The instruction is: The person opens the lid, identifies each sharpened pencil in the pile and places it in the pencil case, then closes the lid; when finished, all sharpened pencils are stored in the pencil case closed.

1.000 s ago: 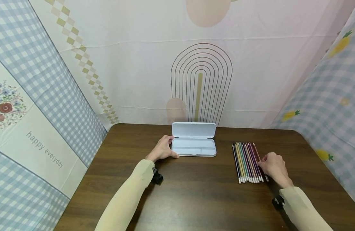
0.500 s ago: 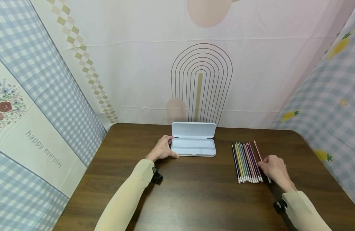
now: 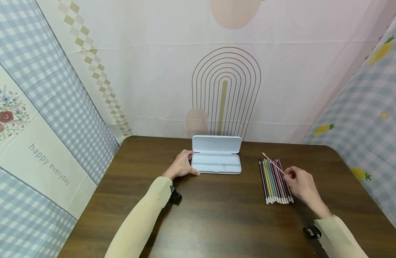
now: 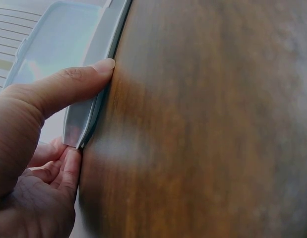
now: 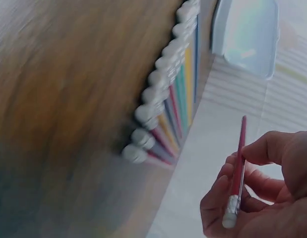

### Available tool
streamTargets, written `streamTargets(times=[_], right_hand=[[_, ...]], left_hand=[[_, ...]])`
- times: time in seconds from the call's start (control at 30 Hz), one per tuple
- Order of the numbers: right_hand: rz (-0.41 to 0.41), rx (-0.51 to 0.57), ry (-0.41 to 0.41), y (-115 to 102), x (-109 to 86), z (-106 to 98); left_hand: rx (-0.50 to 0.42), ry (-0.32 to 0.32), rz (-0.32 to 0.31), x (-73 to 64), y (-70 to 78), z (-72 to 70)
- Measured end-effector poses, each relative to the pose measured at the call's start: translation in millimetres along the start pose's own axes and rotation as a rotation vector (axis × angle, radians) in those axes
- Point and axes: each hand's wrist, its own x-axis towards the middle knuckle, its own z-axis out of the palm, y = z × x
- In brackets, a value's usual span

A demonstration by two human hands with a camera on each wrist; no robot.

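A pale blue pencil case (image 3: 208,168) lies with its lid (image 3: 216,144) raised, and its divided inside shows no pencils. My left hand (image 3: 181,165) grips the case's left end; in the left wrist view the thumb (image 4: 89,77) presses along the front edge and the other fingers bend round the short side. A red pencil (image 5: 237,173) with a white eraser is pinched between thumb and fingers of my right hand (image 3: 299,182). Its tip slants up and left over a row of coloured pencils (image 3: 275,186), which lie side by side, erasers toward me.
The brown wooden table (image 3: 217,218) has its far edge just behind the pencil case. A printed cloth (image 3: 152,89) hangs behind it, with checked cloths at both sides. Each wrist carries a small black camera.
My right hand has drawn the red pencil away from the row's right end, lifted it and swung its tip to the left. The left hand and the case stay put.
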Motion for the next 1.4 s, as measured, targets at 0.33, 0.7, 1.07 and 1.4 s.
streamTargets(times=[0.33, 0.7, 1.07, 1.4], right_hand=[[-0.243, 0.030, 0.008, -39, 11.9, 21], [-0.418, 0.018, -0.067, -75, 40.4, 56], [-0.540, 0.021, -0.139, -106, 74.2, 94], [-0.617, 0.101, -0.238, -107, 108.5, 127]], left_hand=[[0.016, 0.005, 0.052, 5.3, -13.7, 0.3], [0.041, 0.013, 0.023, -1.3, 0.6, -0.6], [0.052, 0.005, 0.031, 2.0, -0.1, -0.9], [0.032, -0.003, 0.037, 3.6, -2.8, -1.0]])
